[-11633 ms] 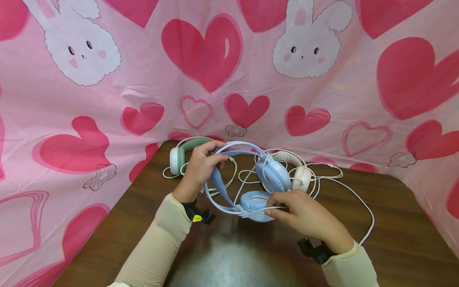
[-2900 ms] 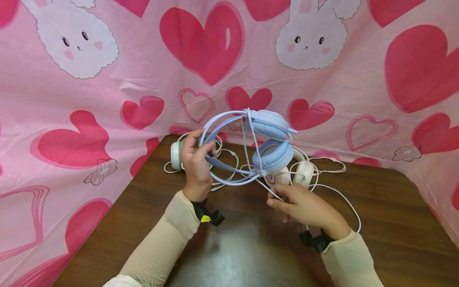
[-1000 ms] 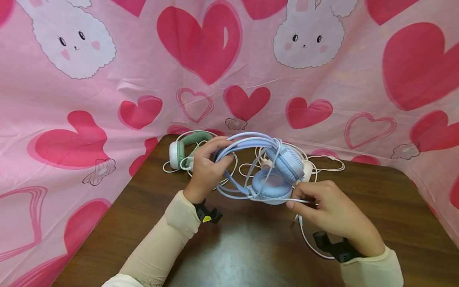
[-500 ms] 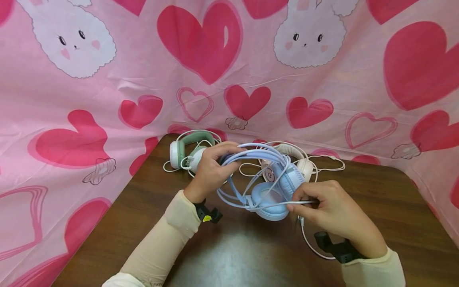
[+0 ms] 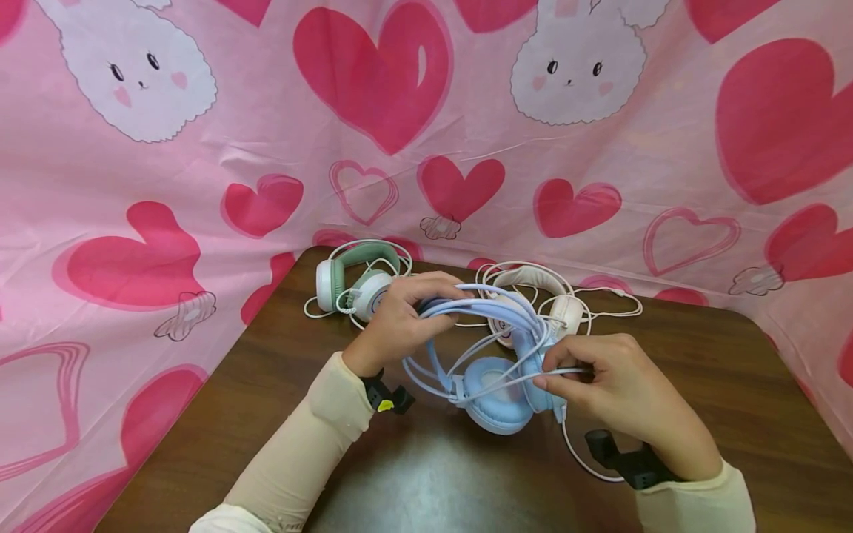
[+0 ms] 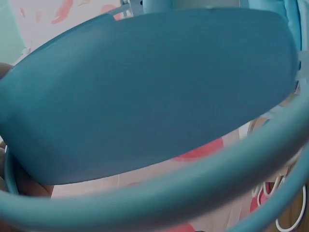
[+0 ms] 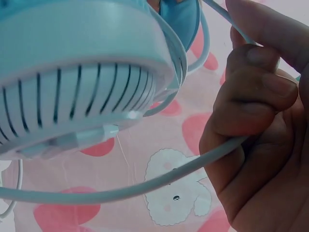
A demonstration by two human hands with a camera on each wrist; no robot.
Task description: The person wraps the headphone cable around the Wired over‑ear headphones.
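Blue headphones [image 5: 496, 396] are held over the table, ear cups toward the right. My left hand [image 5: 409, 314] grips their headband, with fingers over the top and thumb beneath. In the left wrist view the wide inner band [image 6: 154, 92] covers most of the picture. White cable [image 5: 506, 383] is looped around the headphones and runs to my right hand [image 5: 613, 377], which pinches it between thumb and forefinger beside the right ear cup. The right wrist view shows the slotted ear cup [image 7: 72, 87] and cable [image 7: 116, 194] passing through my curled fingers.
Green-and-white headphones [image 5: 324, 285] lie at the table's back left, partly behind my left hand. Cream headphones [image 5: 565, 314] with a coiled cable lie at the back right. A pink heart-patterned cloth [image 5: 466, 133] hangs behind the brown table [image 5: 753, 414].
The headphones were raised about three seconds ago and have since come down, tilting forward. More cable loops now lie along the headband. My right hand has moved right, drawing the cable across.
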